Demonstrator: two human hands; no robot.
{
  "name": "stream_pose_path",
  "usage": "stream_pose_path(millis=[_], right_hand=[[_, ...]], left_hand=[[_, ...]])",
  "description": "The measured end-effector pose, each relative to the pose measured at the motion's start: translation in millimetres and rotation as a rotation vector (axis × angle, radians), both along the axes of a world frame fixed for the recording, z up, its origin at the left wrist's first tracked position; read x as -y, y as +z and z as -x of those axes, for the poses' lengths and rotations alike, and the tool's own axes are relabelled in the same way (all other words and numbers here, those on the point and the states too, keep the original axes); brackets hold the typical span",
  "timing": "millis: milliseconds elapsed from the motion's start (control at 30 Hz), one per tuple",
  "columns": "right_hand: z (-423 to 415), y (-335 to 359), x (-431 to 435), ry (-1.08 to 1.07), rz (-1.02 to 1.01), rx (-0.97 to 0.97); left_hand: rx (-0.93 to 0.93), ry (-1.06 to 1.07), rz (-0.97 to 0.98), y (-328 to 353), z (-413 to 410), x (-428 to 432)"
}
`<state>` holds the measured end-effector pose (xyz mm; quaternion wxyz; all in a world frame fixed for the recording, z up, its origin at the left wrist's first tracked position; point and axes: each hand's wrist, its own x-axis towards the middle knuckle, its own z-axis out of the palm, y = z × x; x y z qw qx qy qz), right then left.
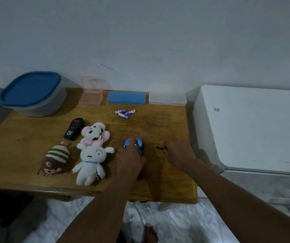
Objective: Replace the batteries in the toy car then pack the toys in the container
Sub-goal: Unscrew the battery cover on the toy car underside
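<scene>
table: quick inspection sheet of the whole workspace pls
surface: wooden table, standing against the wall
job's things: blue car near the front edge; three batteries loose behind it; container back left, blue lid on; striped plush, white plush, pink plush and black remote lie left of the car
clutter: pink box open, blue box and clear box closed, along the back edge
hands: left hand lies over the car and seems to grip it; right hand pinches a thin dark tool
cables: nothing seen
surroundings: white appliance right of the table; marbled floor; a bare foot below
</scene>
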<state>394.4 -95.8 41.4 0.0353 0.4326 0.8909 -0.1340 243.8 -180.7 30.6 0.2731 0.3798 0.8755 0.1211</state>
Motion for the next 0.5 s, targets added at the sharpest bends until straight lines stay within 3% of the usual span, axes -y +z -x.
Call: stream_pose_path(millis=[200,367,500], right_hand=[[10.8,26.3,-6.1,-0.067,0.005,-0.082],[31.3,52.0,-8.5,-0.129,-0.057,-0.202],[49.8,72.1,-12.2,-0.219,-0.092,-0.325]], left_hand=[[0.429,0.163,-0.434,24.6,17.4,5.3],[0.889,0.393,-0.447,47.3,38.5,9.9],[1.233,0.428,-0.426,61.3,61.2,17.4]])
